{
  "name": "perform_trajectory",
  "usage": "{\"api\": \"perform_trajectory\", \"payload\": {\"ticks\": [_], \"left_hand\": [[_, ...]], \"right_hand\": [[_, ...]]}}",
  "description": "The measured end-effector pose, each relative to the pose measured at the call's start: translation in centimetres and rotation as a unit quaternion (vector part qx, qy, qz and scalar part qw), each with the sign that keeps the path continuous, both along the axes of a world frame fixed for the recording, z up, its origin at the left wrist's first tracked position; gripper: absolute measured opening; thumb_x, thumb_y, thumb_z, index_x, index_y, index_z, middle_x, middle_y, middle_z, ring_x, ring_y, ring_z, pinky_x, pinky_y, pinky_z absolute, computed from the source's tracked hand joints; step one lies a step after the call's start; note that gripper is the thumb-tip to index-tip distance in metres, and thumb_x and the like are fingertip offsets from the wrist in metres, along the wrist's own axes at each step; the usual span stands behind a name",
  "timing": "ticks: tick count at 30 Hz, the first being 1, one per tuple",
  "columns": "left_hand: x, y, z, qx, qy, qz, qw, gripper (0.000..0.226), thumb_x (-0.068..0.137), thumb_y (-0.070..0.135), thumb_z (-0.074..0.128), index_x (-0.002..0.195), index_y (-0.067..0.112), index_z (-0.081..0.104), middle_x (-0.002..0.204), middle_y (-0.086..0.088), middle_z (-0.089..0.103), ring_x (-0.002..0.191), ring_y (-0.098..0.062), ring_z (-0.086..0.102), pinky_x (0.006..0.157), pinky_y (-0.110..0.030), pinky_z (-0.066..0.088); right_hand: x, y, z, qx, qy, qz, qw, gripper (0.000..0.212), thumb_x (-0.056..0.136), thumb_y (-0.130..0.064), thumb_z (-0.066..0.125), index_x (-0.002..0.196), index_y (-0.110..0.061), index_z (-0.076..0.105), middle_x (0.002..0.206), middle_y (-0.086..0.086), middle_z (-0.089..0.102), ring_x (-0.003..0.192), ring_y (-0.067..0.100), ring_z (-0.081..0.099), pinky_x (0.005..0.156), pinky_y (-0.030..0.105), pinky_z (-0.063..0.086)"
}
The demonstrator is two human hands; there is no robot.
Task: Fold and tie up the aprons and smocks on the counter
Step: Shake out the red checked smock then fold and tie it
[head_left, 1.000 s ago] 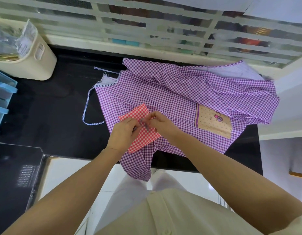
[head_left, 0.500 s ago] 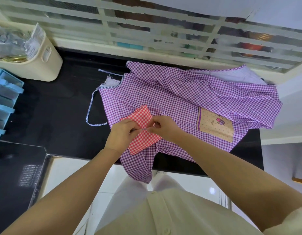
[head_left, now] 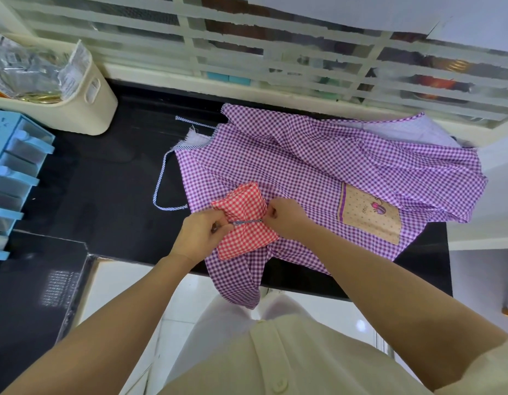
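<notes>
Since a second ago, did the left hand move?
Yes. The left hand slid left, away from the pocket, pulling the string tight.

A cream plastic bin point(head_left: 76, 109) sits in the upper left of the frame, with clear plastic packets point(head_left: 25, 69) crammed inside it. Below it, at the left edge, stands a blue drawer unit point(head_left: 16, 166). A louvred window point(head_left: 275, 61) spans the top. White floor tiles point(head_left: 332, 315) show at bottom centre.

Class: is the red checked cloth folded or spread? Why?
Folded: the red checked cloth is a compact bundle on the purple smock; left hand and right hand pull a string taut across it.
</notes>
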State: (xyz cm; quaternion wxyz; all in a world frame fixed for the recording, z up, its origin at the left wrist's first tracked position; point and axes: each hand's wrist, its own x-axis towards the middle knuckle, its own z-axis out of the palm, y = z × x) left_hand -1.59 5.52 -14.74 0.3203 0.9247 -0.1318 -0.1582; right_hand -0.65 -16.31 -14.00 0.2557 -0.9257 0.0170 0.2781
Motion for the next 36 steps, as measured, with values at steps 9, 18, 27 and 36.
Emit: {"api": "perform_trajectory", "payload": {"ticks": [9, 18, 27, 36], "left_hand": [[0.7, -4.6, 1.9, -0.224, 0.227, 0.074, 0.945, 0.024, 0.098, 0.028, 0.053, 0.092, 0.013, 0.071, 0.097, -0.004, 0.073, 0.095, -0.016, 0.065, 0.090, -0.023, 0.047], [1.7, -5.0, 1.0, -0.084, 0.149, -0.021, 0.985, 0.030, 0.086, 0.016, 0.071, 0.116, 0.018, 0.066, 0.088, 0.006, 0.060, 0.080, -0.009, 0.056, 0.072, -0.019, 0.046], [1.4, -5.0, 0.2, -0.095, 0.142, 0.005, 0.985, 0.023, 0.099, 0.018, 0.052, 0.091, 0.006, 0.070, 0.081, -0.006, 0.067, 0.068, -0.017, 0.059, 0.064, -0.025, 0.047], [1.2, -4.7, 0.3, -0.065, 0.057, -0.008, 0.996, 0.031, 0.099, 0.003, 0.042, 0.111, 0.013, 0.069, 0.108, 0.001, 0.068, 0.091, -0.006, 0.058, 0.076, -0.001, 0.037]], "right_hand": [[-0.1, 0.8, -1.6, 0.013, 0.053, -0.049, 0.997, 0.026, 0.096, -0.035, 0.054, 0.093, -0.009, 0.058, 0.085, 0.003, 0.057, 0.078, 0.017, 0.051, 0.064, 0.028, 0.042], [-0.8, -1.9, 1.7, 0.295, 0.118, -0.136, 0.938, 0.021, 0.094, -0.024, 0.063, 0.075, -0.014, 0.065, 0.071, -0.003, 0.057, 0.065, 0.004, 0.052, 0.068, 0.017, 0.041], [-0.5, 0.4, 1.9, 0.378, 0.062, -0.171, 0.908, 0.021, 0.092, 0.003, 0.047, 0.109, -0.004, 0.057, 0.095, 0.003, 0.063, 0.072, 0.008, 0.058, 0.063, 0.015, 0.048], [0.1, 1.5, 0.8, 0.193, 0.003, -0.078, 0.978, 0.024, 0.086, -0.014, 0.068, 0.108, -0.014, 0.060, 0.100, 0.000, 0.067, 0.085, 0.011, 0.061, 0.080, 0.027, 0.054]]}}
